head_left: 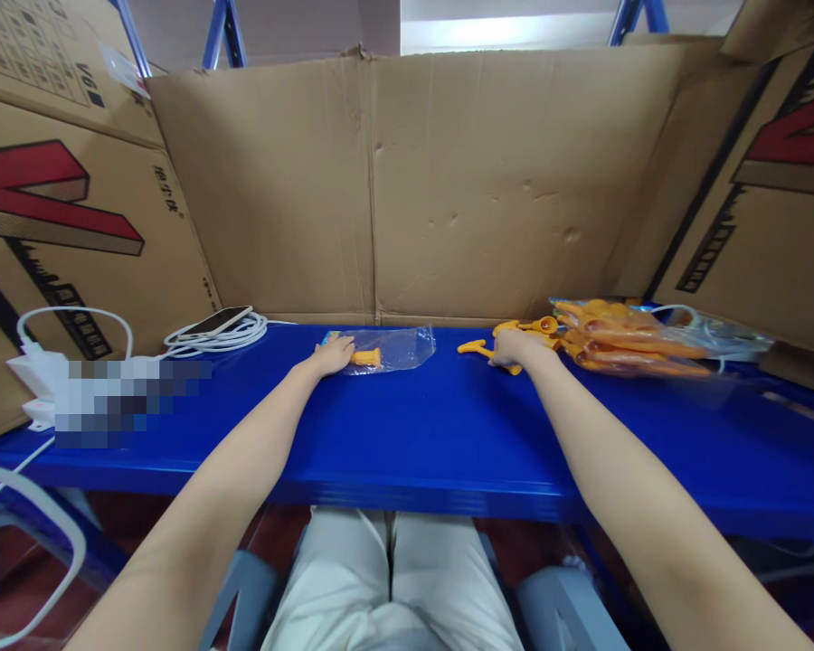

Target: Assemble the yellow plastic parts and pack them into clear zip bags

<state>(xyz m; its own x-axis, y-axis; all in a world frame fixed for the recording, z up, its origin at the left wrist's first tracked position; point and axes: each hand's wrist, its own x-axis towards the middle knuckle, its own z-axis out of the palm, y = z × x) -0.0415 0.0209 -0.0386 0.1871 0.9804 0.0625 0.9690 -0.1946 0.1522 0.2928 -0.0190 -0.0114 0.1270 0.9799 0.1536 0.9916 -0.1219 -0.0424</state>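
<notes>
Our left hand (332, 354) lies flat on a crinkly clear bag (407, 346) with a stubby orange piece (366, 358); our right hand (515, 346) covers glossy orange parts (473, 346) on the blue surface (413, 425), grip unclear.

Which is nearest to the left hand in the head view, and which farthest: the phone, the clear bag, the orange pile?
1. Clear bag, touching the left hand, on its right.
2. Phone, left, on the white cable.
3. Orange pile, far right.
</notes>
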